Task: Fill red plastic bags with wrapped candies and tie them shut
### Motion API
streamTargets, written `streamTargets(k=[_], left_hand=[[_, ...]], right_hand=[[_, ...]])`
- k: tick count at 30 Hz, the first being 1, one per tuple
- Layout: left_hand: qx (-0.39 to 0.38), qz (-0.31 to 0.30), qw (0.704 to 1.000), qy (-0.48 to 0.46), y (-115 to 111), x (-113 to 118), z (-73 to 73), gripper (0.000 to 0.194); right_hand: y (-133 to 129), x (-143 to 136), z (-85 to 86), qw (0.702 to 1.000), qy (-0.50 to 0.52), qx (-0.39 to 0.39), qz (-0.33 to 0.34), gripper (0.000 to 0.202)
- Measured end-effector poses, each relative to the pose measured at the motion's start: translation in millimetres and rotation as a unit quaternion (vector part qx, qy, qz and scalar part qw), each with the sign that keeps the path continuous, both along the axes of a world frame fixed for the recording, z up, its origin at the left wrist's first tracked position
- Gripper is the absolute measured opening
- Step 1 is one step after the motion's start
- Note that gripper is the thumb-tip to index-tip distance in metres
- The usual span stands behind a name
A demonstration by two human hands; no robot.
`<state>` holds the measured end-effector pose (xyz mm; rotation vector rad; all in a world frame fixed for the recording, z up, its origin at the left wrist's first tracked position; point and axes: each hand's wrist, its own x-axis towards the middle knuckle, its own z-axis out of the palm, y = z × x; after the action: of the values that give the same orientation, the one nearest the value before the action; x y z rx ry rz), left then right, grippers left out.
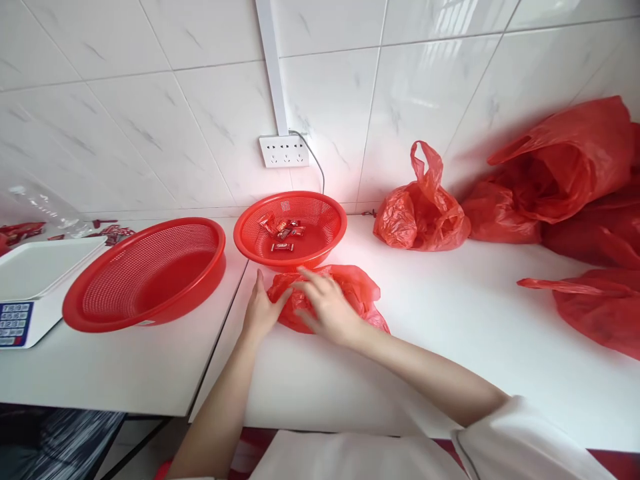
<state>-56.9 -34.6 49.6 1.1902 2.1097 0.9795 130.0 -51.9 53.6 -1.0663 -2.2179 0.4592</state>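
A crumpled red plastic bag lies on the white table in front of me. My left hand is at the bag's left edge, with thumb and fingers apart. Over the middle of the bag is my right hand, its fingers spread and slightly bent. Neither hand visibly grips anything, though part of the bag is hidden beneath them. Just behind the bag stands a round red basket with perforated sides. Several small red wrapped packets lie inside it.
Another red basket stands left, beside a white scale with a keypad. A tied red bag and several larger red bags sit at right. The tiled wall carries a power socket. A table seam runs left of me.
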Motion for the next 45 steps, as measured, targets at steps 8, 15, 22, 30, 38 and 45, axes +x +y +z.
streamTargets(k=[8, 15, 22, 30, 38, 45], left_hand=[[0.157, -0.142, 0.967, 0.140, -9, -19, -24.0, 0.021], [0.252, -0.153, 0.946, -0.134, -8, 0, 27.4, 0.031], [0.296, -0.194, 0.917, -0.183, -14, 18, 56.3, 0.031], [0.388, -0.150, 0.878, -0.235, -19, 11, 89.2, 0.016], [0.371, -0.102, 0.910, -0.153, -36, -4, 75.7, 0.029], [0.252, -0.185, 0.939, -0.142, -40, -23, 38.7, 0.074]], right_hand=[[0, 114, -45.3, 0.920, -0.161, -0.191, -0.301, 0.059], [17, 133, -7.3, 0.947, -0.030, -0.190, -0.258, 0.039], [14, 104, -41.4, 0.925, -0.167, -0.194, -0.280, 0.090], [40, 157, 44.8, 0.917, 0.307, -0.235, -0.095, 0.076], [46, 185, -12.5, 0.889, 0.334, -0.223, -0.218, 0.033], [15, 134, -31.8, 0.871, 0.227, -0.434, 0.028, 0.050]])
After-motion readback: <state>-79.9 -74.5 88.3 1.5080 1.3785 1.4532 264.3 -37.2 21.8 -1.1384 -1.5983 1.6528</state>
